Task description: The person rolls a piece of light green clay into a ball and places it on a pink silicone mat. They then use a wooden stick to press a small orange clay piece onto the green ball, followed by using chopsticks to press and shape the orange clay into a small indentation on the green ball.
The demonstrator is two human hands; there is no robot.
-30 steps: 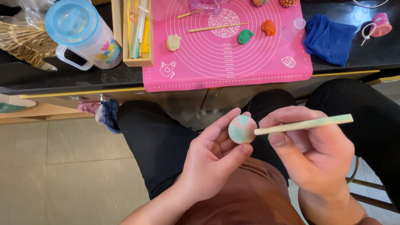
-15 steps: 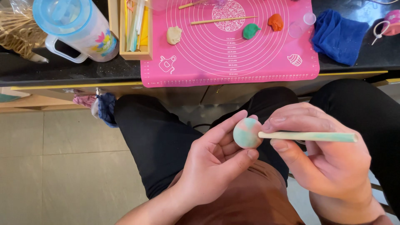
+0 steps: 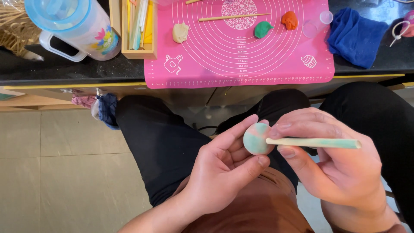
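Note:
My left hand (image 3: 224, 166) holds a small ball of clay (image 3: 257, 139), mint green marbled with pink, between thumb and fingers above my lap. My right hand (image 3: 332, 164) grips a pale green modelling stick (image 3: 315, 143) that lies level, its tip touching the right side of the ball. On the black table ahead lies a pink silicone mat (image 3: 241, 47) with a cream clay lump (image 3: 180, 32), a green lump (image 3: 262, 29), an orange lump (image 3: 290, 20) and a thin wooden stick (image 3: 233, 17).
A clear jug with a blue lid (image 3: 71, 23) stands at the left of the table beside a wooden box of tools (image 3: 138, 28). A blue cloth (image 3: 355, 36) and a small clear cup (image 3: 315, 26) lie right of the mat. Tiled floor lies to my left.
The stick has tilted from pointing up-right to lying level against the ball. Both hands with the ball have sunk a little lower in view.

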